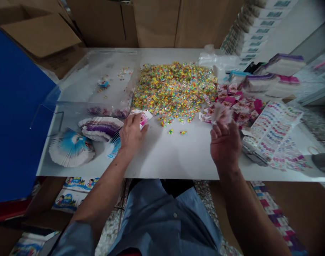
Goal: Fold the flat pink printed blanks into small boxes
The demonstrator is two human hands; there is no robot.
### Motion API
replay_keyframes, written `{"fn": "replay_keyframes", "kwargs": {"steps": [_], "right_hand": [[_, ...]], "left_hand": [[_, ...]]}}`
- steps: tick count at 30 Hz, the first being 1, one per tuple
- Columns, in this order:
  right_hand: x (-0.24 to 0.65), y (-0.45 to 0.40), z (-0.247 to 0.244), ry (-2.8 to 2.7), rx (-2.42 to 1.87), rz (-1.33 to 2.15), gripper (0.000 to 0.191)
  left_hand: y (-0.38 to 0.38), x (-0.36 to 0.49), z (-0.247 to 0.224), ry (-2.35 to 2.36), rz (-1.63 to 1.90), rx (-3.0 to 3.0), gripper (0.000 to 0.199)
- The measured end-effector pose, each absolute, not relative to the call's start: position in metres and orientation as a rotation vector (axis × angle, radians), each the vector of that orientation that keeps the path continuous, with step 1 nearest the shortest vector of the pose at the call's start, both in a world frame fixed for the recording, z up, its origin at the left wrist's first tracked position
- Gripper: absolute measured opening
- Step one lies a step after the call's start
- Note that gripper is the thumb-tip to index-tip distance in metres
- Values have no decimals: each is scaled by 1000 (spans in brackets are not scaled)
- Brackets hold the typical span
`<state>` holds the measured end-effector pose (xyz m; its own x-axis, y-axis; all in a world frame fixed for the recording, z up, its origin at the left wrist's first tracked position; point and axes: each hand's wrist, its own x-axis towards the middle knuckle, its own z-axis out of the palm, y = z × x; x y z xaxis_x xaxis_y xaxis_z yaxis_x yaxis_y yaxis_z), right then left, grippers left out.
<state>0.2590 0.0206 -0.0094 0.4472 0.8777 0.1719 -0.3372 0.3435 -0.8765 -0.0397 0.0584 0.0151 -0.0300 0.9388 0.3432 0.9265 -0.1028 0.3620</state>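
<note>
My left hand (132, 136) rests at the near side of a white table (173, 160), pinching a pink-and-white paper packet (142, 118) in its fingers. My right hand (225, 145) is raised with the fingers spread, and a motion-blurred pink packet (221, 114) sits at the fingertips. Between the hands lies a large heap of small multicoloured pieces (174, 92), with a few stray bits nearer me. A pile of pink packets (238, 106) lies just beyond my right hand. Fanned purple cards (100, 128) and blue cards (71, 148) lie left of my left hand.
Sheets of coloured dot stickers (274, 129) lie at the table's right. A clear plastic bag (109, 89) lies back left. A blue board (15, 106) stands at the left, cardboard boxes (157, 25) behind the table, and printed cards (71, 199) below its front edge.
</note>
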Motion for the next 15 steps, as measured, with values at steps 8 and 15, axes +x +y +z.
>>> {"fn": "replay_keyframes", "kwargs": {"steps": [8,15], "right_hand": [[229,-5,-50,-845,-1271,1106,32],[224,-6,-54,-1146,-1328,1023,25]], "left_hand": [[101,-47,14,2295,153,2150,35],[90,-46,8,2295,307,2203,34]]}}
